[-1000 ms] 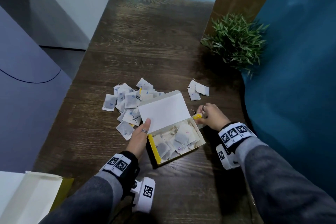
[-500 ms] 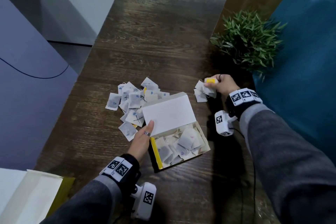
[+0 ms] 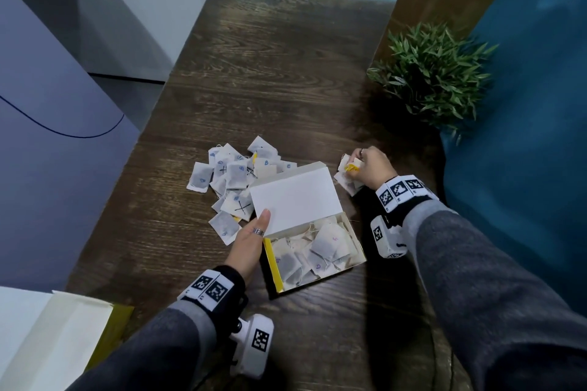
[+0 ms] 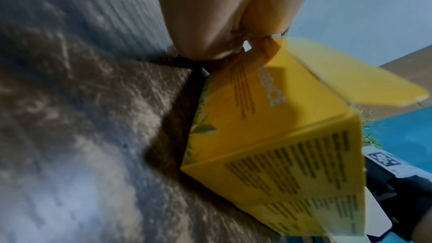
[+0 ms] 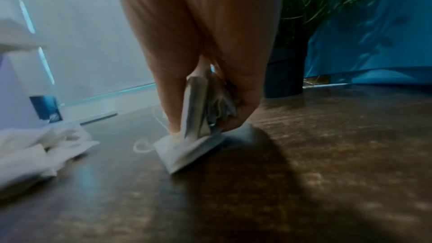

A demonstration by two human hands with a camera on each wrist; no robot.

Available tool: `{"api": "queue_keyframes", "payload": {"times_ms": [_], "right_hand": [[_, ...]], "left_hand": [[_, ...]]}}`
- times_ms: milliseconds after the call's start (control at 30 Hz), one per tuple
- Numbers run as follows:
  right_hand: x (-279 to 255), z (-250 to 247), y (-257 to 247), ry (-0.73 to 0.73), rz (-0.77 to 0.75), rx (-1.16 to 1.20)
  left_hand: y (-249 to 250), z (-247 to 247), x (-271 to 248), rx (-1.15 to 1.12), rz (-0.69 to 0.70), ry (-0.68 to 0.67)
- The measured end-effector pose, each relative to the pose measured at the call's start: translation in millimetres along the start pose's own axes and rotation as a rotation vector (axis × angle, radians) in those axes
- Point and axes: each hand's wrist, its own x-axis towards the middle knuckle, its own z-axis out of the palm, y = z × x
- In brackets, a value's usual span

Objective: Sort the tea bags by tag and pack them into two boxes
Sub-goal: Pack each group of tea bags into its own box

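Note:
An open yellow box (image 3: 273,265) lies mid-table with several tea bags (image 3: 324,244) inside. Its white-lined lid (image 3: 295,197) stands open. My left hand (image 3: 262,224) holds the lid's near left corner, thumb on the inner face; the left wrist view shows the fingers behind the yellow box (image 4: 280,136). A loose pile of tea bags (image 3: 235,174) marked with pen lies left of the lid. Right of the box, my right hand (image 3: 357,165) grips a small bunch of tea bags (image 5: 201,114) with a yellow tag, pressed down on a bag lying on the table.
A second box (image 3: 47,343) with its lid open sits at the near left table corner. A potted green plant (image 3: 435,73) stands at the back right, close behind my right hand. A blue surface (image 3: 524,136) borders the table's right edge.
My right hand went from the box's right front corner to the small pile behind it and has closed round those bags. My left hand has stayed on the lid.

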Motion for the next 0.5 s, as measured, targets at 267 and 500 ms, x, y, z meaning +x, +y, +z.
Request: {"api": "queue_keyframes", "payload": {"times_ms": [267,500], "right_hand": [[-61,-28,-11,0.097,-0.057,0.41],[-134,-18,-65,-0.383,-0.318,0.282]], "left_hand": [[3,1,-5,0.041,0.022,-0.017],[3,0,-5,0.099,0.042,-0.003]]}}
